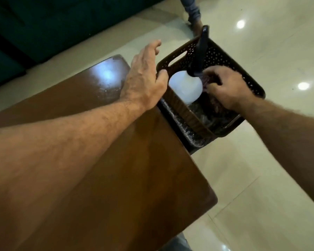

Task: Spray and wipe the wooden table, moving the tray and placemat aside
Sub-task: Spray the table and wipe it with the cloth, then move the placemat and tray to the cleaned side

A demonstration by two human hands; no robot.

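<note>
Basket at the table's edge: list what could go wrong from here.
1. The basket seems to overhang the wooden table; only the left hand steadies its rim, so it may tip.
2. The right hand, reaching inside, could knock over the spray bottle.

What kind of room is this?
Probably a living room at home: a dark green sofa, a low polished wooden table and glossy tiled floor. A basket holding a spray bottle suggests cleaning.
</note>
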